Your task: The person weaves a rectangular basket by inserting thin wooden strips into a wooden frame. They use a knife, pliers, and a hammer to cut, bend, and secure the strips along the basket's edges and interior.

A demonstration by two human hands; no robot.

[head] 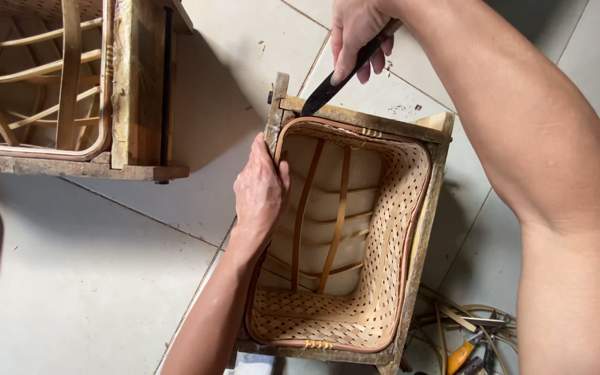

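Pale tiled floor (105,278), seen from above; work sits directly on it. Woven basket (355,236), rectangular, is seated inside a wooden frame (421,229), long axis running near to far, slightly tilted. Left hand (262,191) lies on the basket's left rim, fingers curled over the edge and thumb along the frame, pressing rather than pinching. Right hand (355,35) is at the far side, above the frame's far-left corner, fingers closed around the handle of a dark blade (328,87). Blade slants down and left; its tip meets the far rim, at the seam between basket and frame. The right hand is thus nearer the contact point. A second frame with bent strips (57,83) stands far left. Orange-handled tools (467,351) lie near right.
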